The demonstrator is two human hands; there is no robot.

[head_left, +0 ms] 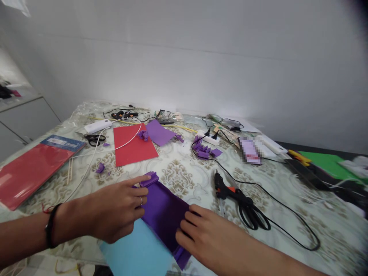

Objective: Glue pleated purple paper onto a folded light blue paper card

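A sheet of dark purple paper (163, 212) lies between my two hands, slanting from far left to near right. My left hand (123, 207) grips its far left end, the index finger stretched along a small folded purple strip (150, 179); the thumb is hidden. At the near right end, my right hand (207, 235) has its fingers curled over the paper's edge, by a rolled or folded end. A light blue sheet (138, 249) lies partly beneath the purple paper. Right of my hands rests a black glue gun (232, 193) with its cord.
Red paper (135, 145), purple paper (159, 132) and folded purple pieces (202, 148) lie farther back. Scissors (93, 138) and a red packet (34, 168) are at left. A power strip (208, 137), phone (250, 150) and green sheet (324, 165) stand toward the right. Loose cords cross the table.
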